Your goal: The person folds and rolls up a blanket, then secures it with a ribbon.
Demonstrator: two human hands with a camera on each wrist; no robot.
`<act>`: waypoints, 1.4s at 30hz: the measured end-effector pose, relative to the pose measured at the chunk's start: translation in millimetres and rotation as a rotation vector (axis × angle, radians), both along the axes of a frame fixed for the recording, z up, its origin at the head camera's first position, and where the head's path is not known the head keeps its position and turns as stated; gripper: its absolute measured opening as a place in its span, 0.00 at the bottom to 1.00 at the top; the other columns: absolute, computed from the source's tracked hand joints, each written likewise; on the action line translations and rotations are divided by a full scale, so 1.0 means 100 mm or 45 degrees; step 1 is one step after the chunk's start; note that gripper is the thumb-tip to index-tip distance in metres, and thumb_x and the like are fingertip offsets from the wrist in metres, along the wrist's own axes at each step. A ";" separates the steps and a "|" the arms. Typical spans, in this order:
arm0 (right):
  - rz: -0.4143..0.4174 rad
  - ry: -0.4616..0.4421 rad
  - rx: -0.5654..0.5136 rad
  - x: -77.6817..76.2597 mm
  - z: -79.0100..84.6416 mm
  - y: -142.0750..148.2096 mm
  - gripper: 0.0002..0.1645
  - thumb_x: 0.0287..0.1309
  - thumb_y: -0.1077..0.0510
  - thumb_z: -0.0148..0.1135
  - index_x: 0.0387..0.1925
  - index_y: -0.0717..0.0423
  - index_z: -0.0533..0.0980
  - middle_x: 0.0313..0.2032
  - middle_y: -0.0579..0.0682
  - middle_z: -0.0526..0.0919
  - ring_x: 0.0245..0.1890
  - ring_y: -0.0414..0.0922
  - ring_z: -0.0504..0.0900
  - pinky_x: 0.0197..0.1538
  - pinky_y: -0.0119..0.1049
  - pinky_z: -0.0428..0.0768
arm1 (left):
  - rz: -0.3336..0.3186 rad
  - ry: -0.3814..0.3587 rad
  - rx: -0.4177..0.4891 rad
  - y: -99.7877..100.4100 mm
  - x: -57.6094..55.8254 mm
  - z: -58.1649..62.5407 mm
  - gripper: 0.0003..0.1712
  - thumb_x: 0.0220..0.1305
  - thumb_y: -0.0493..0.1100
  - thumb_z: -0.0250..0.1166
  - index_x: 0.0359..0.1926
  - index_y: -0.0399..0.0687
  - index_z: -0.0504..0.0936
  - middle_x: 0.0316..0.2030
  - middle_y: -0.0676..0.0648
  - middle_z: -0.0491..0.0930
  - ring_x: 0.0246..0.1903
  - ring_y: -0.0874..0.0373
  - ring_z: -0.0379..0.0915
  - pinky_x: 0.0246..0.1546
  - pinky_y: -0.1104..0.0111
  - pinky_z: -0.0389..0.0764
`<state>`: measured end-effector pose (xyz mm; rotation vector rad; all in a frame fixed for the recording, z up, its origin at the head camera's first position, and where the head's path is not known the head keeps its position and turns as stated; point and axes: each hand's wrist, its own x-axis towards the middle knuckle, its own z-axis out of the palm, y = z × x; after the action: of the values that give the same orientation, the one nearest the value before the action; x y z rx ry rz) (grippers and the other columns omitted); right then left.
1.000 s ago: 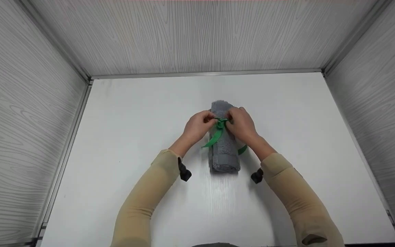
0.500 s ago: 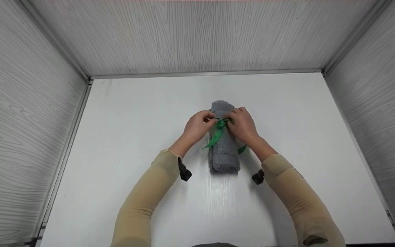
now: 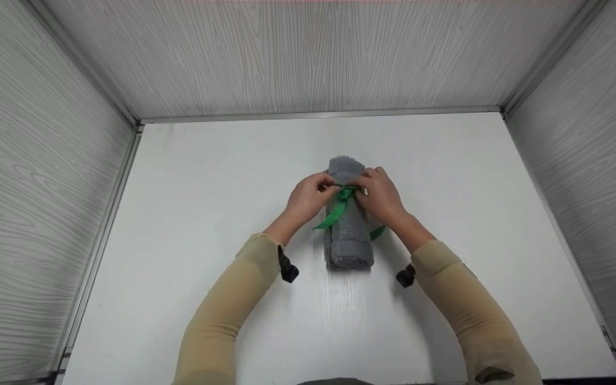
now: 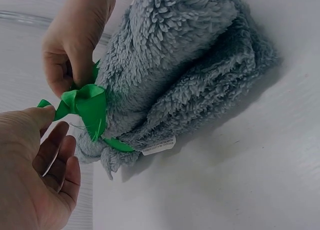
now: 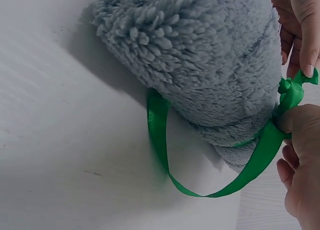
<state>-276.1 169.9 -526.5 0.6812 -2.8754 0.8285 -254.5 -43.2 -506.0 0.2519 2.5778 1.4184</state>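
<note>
A rolled grey fluffy towel (image 3: 352,235) lies lengthwise on the white table, with a green ribbon (image 3: 335,215) tied round it and knotted on top. My left hand (image 3: 308,200) pinches a short piece of the ribbon between thumb and finger, left of the knot. From the other side, my right hand (image 3: 382,197) pinches the ribbon close to the knot. In the left wrist view, a green loop (image 4: 92,103) stands up between the two hands. One long ribbon tail (image 5: 172,177) curves down beside the towel in the right wrist view.
The white table (image 3: 222,171) is bounded by wood-grain panels (image 3: 308,59) at the back and both sides. A white label (image 4: 159,145) sticks out under the towel. Black wrist devices (image 3: 289,270) sit at both sleeve cuffs.
My right hand has shifted slightly right, its fingers drawing at the ribbon by the knot. The left hand and the towel stay almost where they were.
</note>
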 end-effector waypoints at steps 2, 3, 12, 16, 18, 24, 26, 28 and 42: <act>-0.012 0.004 0.001 0.01 0.00 0.00 0.10 0.69 0.63 0.65 0.49 0.53 0.86 0.41 0.53 0.80 0.41 0.52 0.72 0.46 0.48 0.76 | 0.002 0.008 -0.001 0.00 0.00 0.00 0.11 0.76 0.51 0.62 0.49 0.53 0.84 0.45 0.53 0.82 0.45 0.59 0.77 0.41 0.64 0.79; -0.018 0.004 -0.008 0.01 -0.01 0.00 0.10 0.68 0.63 0.65 0.48 0.53 0.86 0.41 0.53 0.80 0.41 0.52 0.72 0.46 0.48 0.76 | 0.003 0.011 -0.001 0.00 0.00 -0.01 0.11 0.76 0.51 0.62 0.49 0.53 0.84 0.45 0.53 0.82 0.45 0.60 0.77 0.41 0.64 0.79; -0.024 -0.028 -0.107 0.01 -0.06 0.00 0.13 0.68 0.62 0.66 0.52 0.54 0.83 0.44 0.53 0.85 0.42 0.51 0.75 0.45 0.47 0.77 | 0.006 -0.003 0.004 0.01 0.00 -0.02 0.11 0.76 0.50 0.62 0.50 0.53 0.84 0.45 0.53 0.82 0.45 0.59 0.77 0.42 0.63 0.79; -0.010 -0.053 -0.130 0.01 -0.05 0.01 0.12 0.70 0.59 0.64 0.52 0.52 0.85 0.45 0.50 0.86 0.43 0.50 0.75 0.47 0.47 0.77 | 0.010 -0.011 0.008 0.00 0.01 -0.01 0.11 0.76 0.51 0.62 0.50 0.53 0.84 0.45 0.54 0.82 0.46 0.59 0.77 0.42 0.63 0.79; -0.014 -0.081 -0.149 0.02 -0.04 0.03 0.13 0.72 0.58 0.60 0.52 0.51 0.86 0.45 0.50 0.87 0.43 0.50 0.75 0.47 0.47 0.76 | 0.011 -0.012 0.010 0.00 0.01 -0.01 0.11 0.76 0.51 0.62 0.50 0.53 0.84 0.45 0.54 0.82 0.46 0.59 0.77 0.43 0.63 0.79; -0.061 -0.210 -0.219 0.04 0.05 0.05 0.21 0.76 0.54 0.49 0.50 0.52 0.87 0.47 0.52 0.87 0.47 0.52 0.75 0.51 0.51 0.75 | 0.013 -0.014 0.022 -0.01 0.01 -0.02 0.11 0.76 0.50 0.62 0.51 0.52 0.84 0.46 0.53 0.82 0.46 0.59 0.77 0.43 0.63 0.79; -0.067 -0.255 -0.257 0.04 0.07 0.04 0.20 0.76 0.54 0.49 0.51 0.53 0.87 0.49 0.53 0.86 0.49 0.52 0.75 0.53 0.51 0.74 | 0.012 -0.017 0.020 -0.01 0.01 -0.02 0.12 0.76 0.50 0.62 0.52 0.52 0.84 0.46 0.53 0.82 0.46 0.59 0.77 0.43 0.63 0.79; -0.073 -0.290 -0.303 0.04 0.08 0.04 0.20 0.76 0.55 0.50 0.52 0.54 0.87 0.51 0.53 0.85 0.52 0.52 0.75 0.55 0.51 0.74 | 0.010 -0.021 0.007 -0.01 0.01 -0.02 0.12 0.76 0.50 0.61 0.52 0.52 0.84 0.46 0.53 0.82 0.46 0.59 0.77 0.44 0.63 0.79; -0.159 -0.187 -0.322 0.01 0.01 -0.02 0.16 0.77 0.61 0.54 0.55 0.56 0.85 0.52 0.55 0.84 0.52 0.53 0.76 0.53 0.47 0.77 | 0.012 -0.033 -0.017 0.01 0.02 -0.04 0.11 0.76 0.51 0.62 0.52 0.53 0.84 0.45 0.54 0.81 0.46 0.60 0.76 0.44 0.63 0.79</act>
<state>-275.4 168.3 -525.4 0.4259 -2.8276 1.2413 -252.8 -42.4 -509.6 0.2183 2.5705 1.3978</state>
